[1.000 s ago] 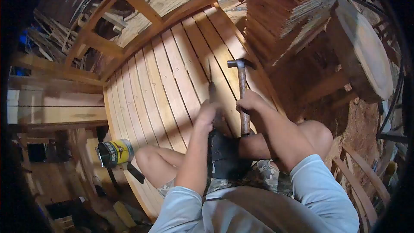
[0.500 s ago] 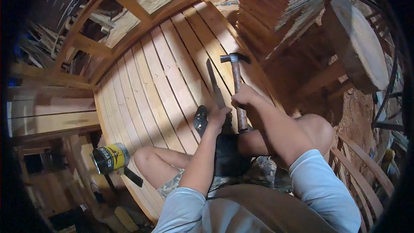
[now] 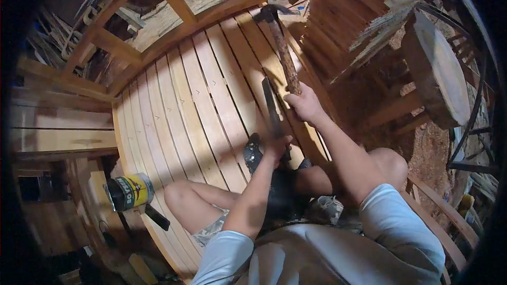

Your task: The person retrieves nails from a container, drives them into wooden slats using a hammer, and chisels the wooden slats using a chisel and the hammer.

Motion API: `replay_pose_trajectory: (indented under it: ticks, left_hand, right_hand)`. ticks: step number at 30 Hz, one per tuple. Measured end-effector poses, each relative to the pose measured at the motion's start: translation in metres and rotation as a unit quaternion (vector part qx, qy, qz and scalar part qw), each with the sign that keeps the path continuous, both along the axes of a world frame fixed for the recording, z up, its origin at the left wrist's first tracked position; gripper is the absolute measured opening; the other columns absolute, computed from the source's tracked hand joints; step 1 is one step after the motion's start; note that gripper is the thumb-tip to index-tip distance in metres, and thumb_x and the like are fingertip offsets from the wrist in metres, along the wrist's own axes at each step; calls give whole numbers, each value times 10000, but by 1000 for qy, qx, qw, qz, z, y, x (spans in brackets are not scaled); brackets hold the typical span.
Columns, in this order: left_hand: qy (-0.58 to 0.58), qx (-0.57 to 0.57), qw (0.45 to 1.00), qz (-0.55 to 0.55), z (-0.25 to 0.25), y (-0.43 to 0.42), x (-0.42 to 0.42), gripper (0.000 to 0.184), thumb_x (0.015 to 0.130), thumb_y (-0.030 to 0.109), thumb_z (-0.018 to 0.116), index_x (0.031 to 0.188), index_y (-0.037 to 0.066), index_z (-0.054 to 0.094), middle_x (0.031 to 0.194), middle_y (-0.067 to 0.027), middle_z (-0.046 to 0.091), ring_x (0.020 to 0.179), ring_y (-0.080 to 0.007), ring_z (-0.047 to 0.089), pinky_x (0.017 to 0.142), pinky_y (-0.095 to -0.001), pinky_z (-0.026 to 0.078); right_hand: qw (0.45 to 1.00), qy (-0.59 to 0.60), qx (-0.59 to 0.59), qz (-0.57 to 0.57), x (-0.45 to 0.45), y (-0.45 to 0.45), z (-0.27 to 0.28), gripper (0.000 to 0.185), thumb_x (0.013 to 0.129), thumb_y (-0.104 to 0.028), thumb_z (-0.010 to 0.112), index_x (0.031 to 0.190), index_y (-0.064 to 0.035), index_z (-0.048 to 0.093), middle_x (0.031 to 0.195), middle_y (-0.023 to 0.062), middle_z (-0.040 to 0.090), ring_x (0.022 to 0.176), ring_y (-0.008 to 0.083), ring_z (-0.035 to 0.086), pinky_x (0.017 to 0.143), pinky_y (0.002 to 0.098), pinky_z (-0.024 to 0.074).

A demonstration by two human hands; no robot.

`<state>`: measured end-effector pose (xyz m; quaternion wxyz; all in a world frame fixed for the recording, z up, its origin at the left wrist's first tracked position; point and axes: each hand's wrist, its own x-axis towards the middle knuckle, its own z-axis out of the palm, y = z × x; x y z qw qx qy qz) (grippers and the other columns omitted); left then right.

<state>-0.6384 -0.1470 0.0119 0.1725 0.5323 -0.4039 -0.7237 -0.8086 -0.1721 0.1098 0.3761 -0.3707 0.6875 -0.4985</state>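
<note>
In the head view, I have the right hand [image 3: 307, 106] clenched around the handle of the hammer [image 3: 283, 53], its fingers below the metal head, which is raised beyond them. The left hand [image 3: 276, 151] is partly blurred, but its fingers grip the lower end of a long dark blade [image 3: 271, 104]; the rest juts out past them, over the slats [image 3: 203, 105] and below the hammer's head. A dark, speckled shoe [image 3: 252, 150] is just beside the left hand. Well apart from both hands, a can [image 3: 129, 191] is at the slats' left edge, near the left knee [image 3: 178, 196].
</note>
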Motion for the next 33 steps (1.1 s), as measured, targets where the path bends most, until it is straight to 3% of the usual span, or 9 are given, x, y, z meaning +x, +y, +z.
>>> replay_pose_trajectory:
  ticks: [3,7,11,15,23,27,29,30,33]
  left_hand:
    - [-18,46,999,10,-2,3,0,222,828,222,782,902,88,621,700,-28,615,566,-163,577,530,-319,486]
    - [8,12,1000,27,28,3,0,311,827,298,798,953,76,621,729,-21,608,576,-163,560,567,-325,501]
    - [7,8,999,-50,-2,-4,0,405,830,267,784,1110,53,585,914,-73,646,719,-174,623,622,-322,526]
    - [51,-73,989,118,1,1,-8,755,724,-7,744,1377,89,378,898,-65,597,687,-180,604,563,-326,531]
    - [36,13,997,-74,5,2,5,509,800,147,759,1247,3,564,959,-127,684,790,-196,653,718,-350,547]
    - [29,-125,991,34,-46,23,-13,282,858,136,686,1098,3,622,983,-119,683,814,-207,651,703,-358,540]
    - [131,-52,990,15,-22,18,0,207,884,108,628,1065,8,610,935,-107,665,787,-203,640,668,-366,541]
    - [161,-4,987,16,9,16,13,193,886,94,615,1063,17,602,912,-103,654,767,-201,632,637,-364,537]
    - [211,35,977,-14,28,8,28,161,885,79,601,1038,35,581,833,-90,623,692,-194,609,546,-351,513]
  right_hand:
    - [989,49,134,-29,-7,3,-27,418,773,-194,651,1136,9,614,849,168,681,785,281,659,748,396,512]
    - [989,61,127,-35,-5,12,-29,433,768,-212,647,1126,29,617,864,193,686,794,293,658,753,399,509]
    - [999,30,4,-44,1,6,-24,167,851,-107,671,967,-7,604,761,18,602,683,133,589,615,301,468]
    - [995,-91,-36,-2,5,-4,-17,195,878,-156,693,968,-32,574,757,16,587,606,126,555,559,297,464]
    - [999,-6,37,-32,15,20,-22,198,900,-214,690,845,-81,554,650,-5,528,496,95,490,449,264,398]
    - [999,31,39,-20,19,17,-7,70,858,-98,551,900,-57,588,663,-13,519,528,103,510,482,264,424]
    - [998,60,10,-29,25,4,27,261,871,-106,549,1103,-28,639,808,-18,559,702,90,516,627,259,428]
    - [988,129,-83,-27,28,-7,37,225,907,-164,595,1088,-40,646,818,-18,569,694,91,517,612,262,425]
    - [997,22,47,-63,18,-19,60,219,950,-251,587,948,-34,619,788,15,580,669,107,529,605,288,438]
